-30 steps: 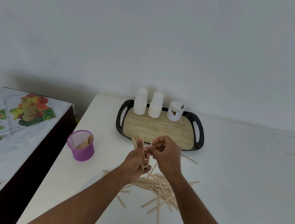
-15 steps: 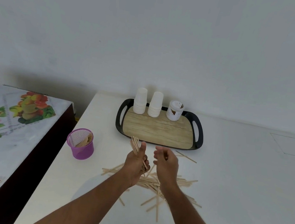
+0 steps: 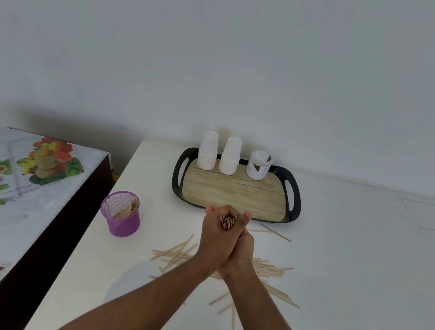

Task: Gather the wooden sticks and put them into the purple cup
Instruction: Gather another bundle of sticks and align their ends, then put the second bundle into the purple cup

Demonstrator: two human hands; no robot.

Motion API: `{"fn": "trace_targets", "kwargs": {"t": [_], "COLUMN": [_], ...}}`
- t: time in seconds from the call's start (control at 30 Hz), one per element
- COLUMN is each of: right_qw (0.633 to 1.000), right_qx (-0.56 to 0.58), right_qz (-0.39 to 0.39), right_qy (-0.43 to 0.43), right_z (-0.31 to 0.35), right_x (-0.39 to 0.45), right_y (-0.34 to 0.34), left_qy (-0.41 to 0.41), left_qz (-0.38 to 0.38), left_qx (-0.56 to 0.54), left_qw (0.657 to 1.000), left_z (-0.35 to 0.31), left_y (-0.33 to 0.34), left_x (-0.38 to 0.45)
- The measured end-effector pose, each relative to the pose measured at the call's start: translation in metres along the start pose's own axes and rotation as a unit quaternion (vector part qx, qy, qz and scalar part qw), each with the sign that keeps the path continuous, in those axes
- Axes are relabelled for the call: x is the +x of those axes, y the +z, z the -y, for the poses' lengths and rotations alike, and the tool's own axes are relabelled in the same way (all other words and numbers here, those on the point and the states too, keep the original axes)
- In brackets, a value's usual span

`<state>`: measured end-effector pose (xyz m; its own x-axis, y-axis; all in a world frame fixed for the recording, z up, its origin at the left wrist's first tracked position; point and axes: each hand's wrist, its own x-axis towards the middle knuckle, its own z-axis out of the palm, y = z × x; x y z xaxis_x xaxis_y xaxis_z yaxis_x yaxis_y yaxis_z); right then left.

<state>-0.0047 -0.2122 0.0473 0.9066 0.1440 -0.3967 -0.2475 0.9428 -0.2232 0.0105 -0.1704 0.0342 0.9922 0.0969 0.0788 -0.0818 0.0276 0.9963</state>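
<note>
A purple cup point(image 3: 121, 214) with some sticks inside stands left of the clasped hands. The left hand point(image 3: 216, 240) and right hand point(image 3: 242, 246) press together around a bundle of sticks point(image 3: 228, 222); only its ends show. Loose sticks point(image 3: 266, 269) lie on the white table point(image 3: 348, 277) beneath the hands, partly hidden by the wrists.

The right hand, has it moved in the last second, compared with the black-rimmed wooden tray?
Yes. The right hand has closed leftward against the left hand, both now wrapped around the bundle of wooden sticks, just below the black-rimmed wooden tray.
</note>
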Motion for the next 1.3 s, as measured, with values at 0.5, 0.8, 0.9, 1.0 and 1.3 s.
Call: {"fn": "trace_targets", "kwargs": {"t": [0.5, 0.8, 0.9, 1.0, 1.3], "right_qw": [0.952, 0.944, 0.956, 0.961, 0.947], "right_qx": [-0.306, -0.330, -0.291, -0.272, -0.320], "right_qz": [0.019, 0.026, 0.016, 0.016, -0.031], "right_qy": [-0.025, 0.013, 0.042, 0.051, -0.009], "right_z": [-0.023, -0.050, -0.060, -0.071, -0.084], "right_x": [-0.012, -0.005, -0.005, -0.001, 0.025], "right_y": [-0.014, -0.003, 0.003, 0.007, 0.018], "left_qy": [-0.128, -0.179, -0.185, -0.167, -0.082], "left_qz": [-0.125, -0.155, -0.138, -0.119, -0.058], "left_qx": [-0.134, -0.176, -0.209, -0.189, -0.073], "left_qw": [0.975, 0.955, 0.950, 0.960, 0.992], "left_z": [-0.006, -0.002, -0.003, -0.003, 0.010], "left_y": [-0.072, -0.107, -0.121, -0.134, -0.177], "left_x": [0.021, 0.025, 0.025, 0.027, 0.012]}}
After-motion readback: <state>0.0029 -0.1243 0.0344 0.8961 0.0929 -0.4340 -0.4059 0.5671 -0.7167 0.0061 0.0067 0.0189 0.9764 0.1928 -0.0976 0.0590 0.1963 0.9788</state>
